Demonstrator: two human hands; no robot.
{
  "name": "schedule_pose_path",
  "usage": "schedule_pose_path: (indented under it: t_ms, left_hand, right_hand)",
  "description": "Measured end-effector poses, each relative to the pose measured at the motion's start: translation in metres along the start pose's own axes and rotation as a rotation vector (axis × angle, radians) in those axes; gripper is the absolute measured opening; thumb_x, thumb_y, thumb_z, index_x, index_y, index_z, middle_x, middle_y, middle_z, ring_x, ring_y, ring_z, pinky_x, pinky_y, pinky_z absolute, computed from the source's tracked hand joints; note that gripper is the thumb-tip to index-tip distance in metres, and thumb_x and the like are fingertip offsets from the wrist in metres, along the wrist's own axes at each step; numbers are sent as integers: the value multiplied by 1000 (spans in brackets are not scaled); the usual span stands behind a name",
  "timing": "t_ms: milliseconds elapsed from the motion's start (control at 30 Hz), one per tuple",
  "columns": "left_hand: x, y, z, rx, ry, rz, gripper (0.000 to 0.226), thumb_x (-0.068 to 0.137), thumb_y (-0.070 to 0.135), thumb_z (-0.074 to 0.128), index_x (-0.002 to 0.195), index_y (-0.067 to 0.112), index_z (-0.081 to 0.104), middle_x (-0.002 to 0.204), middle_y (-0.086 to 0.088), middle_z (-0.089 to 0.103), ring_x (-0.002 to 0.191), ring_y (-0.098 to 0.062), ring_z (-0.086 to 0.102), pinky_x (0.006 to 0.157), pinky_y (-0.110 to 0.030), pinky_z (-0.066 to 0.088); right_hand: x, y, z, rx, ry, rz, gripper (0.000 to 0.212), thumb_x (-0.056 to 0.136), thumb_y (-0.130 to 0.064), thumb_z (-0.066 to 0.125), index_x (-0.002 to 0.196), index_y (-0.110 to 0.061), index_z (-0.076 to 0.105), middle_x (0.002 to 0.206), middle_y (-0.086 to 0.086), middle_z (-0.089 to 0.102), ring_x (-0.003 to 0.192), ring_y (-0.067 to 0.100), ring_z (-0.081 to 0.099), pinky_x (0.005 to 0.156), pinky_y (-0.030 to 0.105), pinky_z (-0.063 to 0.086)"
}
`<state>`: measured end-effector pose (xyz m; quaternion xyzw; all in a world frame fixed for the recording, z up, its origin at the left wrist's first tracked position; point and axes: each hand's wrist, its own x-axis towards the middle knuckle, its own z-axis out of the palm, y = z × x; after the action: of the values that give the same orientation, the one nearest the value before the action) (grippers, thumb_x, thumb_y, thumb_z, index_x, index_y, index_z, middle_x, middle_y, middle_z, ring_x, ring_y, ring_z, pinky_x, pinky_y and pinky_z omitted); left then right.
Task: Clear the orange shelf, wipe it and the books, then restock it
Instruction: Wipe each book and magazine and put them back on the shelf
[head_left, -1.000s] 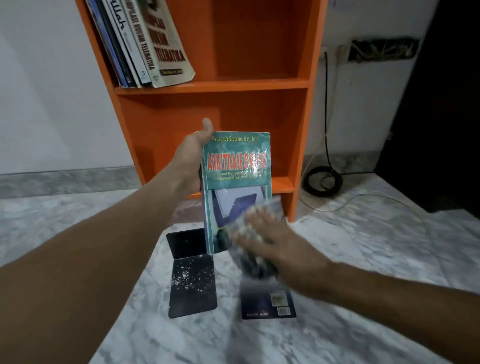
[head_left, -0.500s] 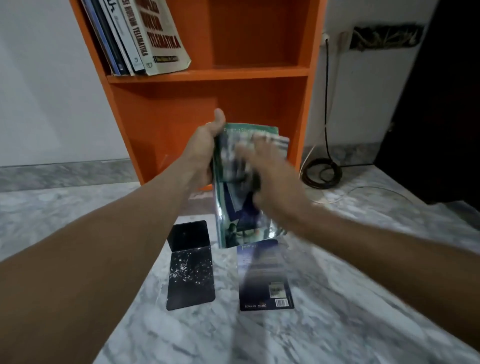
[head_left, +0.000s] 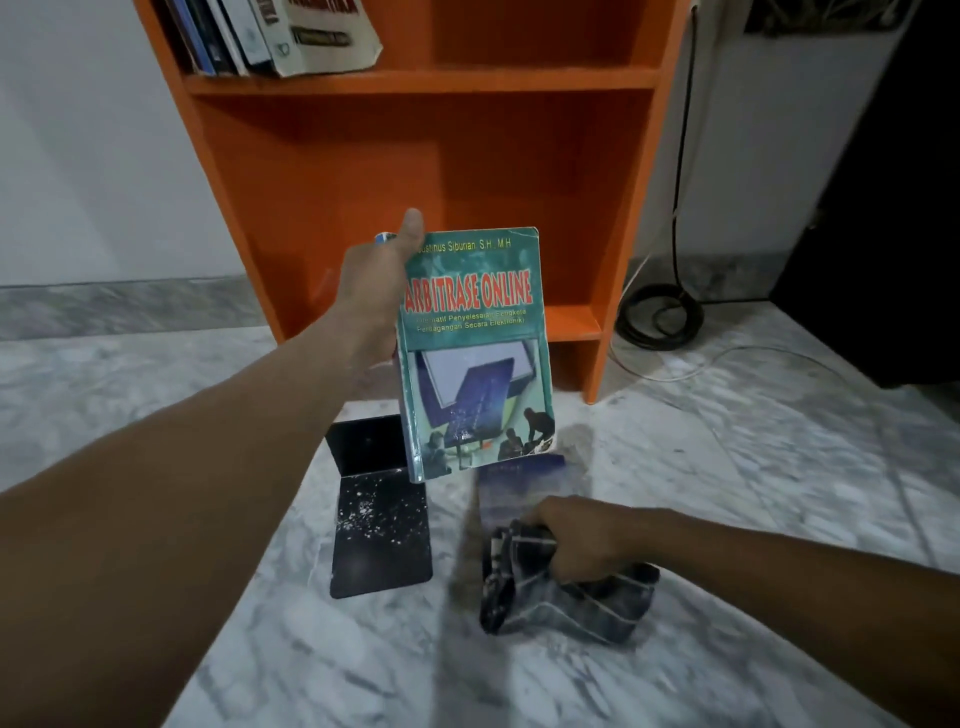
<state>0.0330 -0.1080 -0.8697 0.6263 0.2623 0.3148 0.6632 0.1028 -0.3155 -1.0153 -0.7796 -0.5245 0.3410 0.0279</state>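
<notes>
The teal paperback (head_left: 475, 353), titled "ARBITRASE ONLINE" in red, is held upright in the air with its front cover facing the camera, in front of the lower compartment of the orange shelf (head_left: 415, 83). The left hand (head_left: 376, 296) clamps it along the spine edge, with the thumb (head_left: 412, 228) over the top left corner of the cover and the fingers hidden behind the book. The right hand (head_left: 587, 540) is well apart from it, nearer and lower, with its fingers curled tight round a bunched dark checked cloth (head_left: 571, 603). The cloth is down at the marble floor (head_left: 727, 467), and the blur hides whether it touches the floor. Just beyond the right hand a blue book (head_left: 519, 483) lies flat on the floor, its near end covered by the hand and cloth. To its left a black bookend (head_left: 382, 530) sits on the floor, its flat plate speckled with white dust and its other plate standing up at the far end. On the shelf board above, at the far left, a row of books (head_left: 311, 36) leans to the left. On the floor to the right of the shelf lies a coiled black cable (head_left: 660, 317), with a thin white cable (head_left: 675, 371) trailing nearer. A pale wall (head_left: 78, 156) stands behind the shelf.
</notes>
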Motion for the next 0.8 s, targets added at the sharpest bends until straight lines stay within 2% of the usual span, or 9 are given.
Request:
schedule_pose_path:
  t_ms: [167, 233, 300, 333, 400, 467, 567, 667, 800]
  left_hand:
    - [15, -19, -10, 39, 59, 6, 36, 97, 42, 55, 77, 14, 59, 74, -1, 69, 77, -27, 72, 84, -46, 59]
    - [19, -27, -14, 29, 72, 8, 35, 98, 41, 54, 76, 14, 57, 67, 2, 68, 62, -17, 71, 65, -33, 60]
    - [21, -34, -17, 13, 83, -7, 33, 97, 40, 55, 79, 13, 55, 63, 4, 67, 53, -13, 69, 49, -24, 54]
    - [23, -37, -20, 12, 89, -15, 32, 97, 40, 56, 80, 13, 54, 62, 4, 67, 52, -12, 69, 46, -22, 53]
    - [25, -41, -24, 22, 93, -16, 33, 97, 39, 56, 77, 13, 54, 57, 6, 67, 51, -11, 68, 47, -23, 54]
    - [26, -44, -28, 30, 83, -15, 34, 97, 38, 56, 72, 15, 54, 54, 7, 67, 53, -12, 68, 56, -28, 58]
    - [24, -43, -30, 18, 79, -16, 35, 97, 37, 57, 71, 15, 55, 58, 4, 67, 56, -16, 69, 64, -33, 60]
    - [20, -37, -34, -7, 74, -41, 34, 96, 39, 58, 75, 13, 57, 67, -2, 69, 70, -26, 73, 73, -44, 62]
    - [16, -23, -42, -36, 96, -23, 36, 94, 42, 61, 73, 13, 57, 75, -8, 72, 73, -29, 74, 74, -50, 61]
  right_hand:
    - [49, 10, -3, -18, 63, 89, 31, 85, -8, 58, 116, -7, 58, 110, 13, 65, 95, 28, 62, 68, 27, 46]
    - [62, 18, -8, -54, 134, 119, 33, 91, -15, 55, 122, -5, 59, 116, 16, 63, 101, 31, 61, 75, 28, 49]
    - [71, 28, -17, 102, 246, 136, 32, 91, -19, 59, 122, -13, 61, 117, 12, 65, 104, 29, 62, 88, 35, 53]
    - [74, 30, -22, 191, 315, 145, 28, 90, -18, 62, 117, -13, 65, 113, 11, 68, 100, 28, 64, 87, 38, 54]
    - [71, 28, -37, 428, 452, 184, 21, 89, -5, 57, 106, -4, 70, 101, 11, 71, 82, 22, 67, 73, 32, 56]
    - [64, 15, -51, 873, 534, 210, 25, 94, 0, 44, 103, 1, 67, 92, 12, 70, 66, 18, 64, 60, 27, 51]
    - [45, -15, -71, 1417, 529, 122, 28, 100, -22, 43, 108, -6, 64, 98, 13, 71, 79, 27, 69, 66, 38, 56]
    - [36, -39, -79, 1383, 536, 38, 31, 97, -37, 52, 112, -14, 66, 103, 8, 73, 90, 26, 69, 76, 42, 56]
    - [39, -66, -77, 1187, 598, 105, 15, 93, -12, 62, 105, -4, 65, 85, 11, 66, 75, 25, 60, 75, 42, 53]
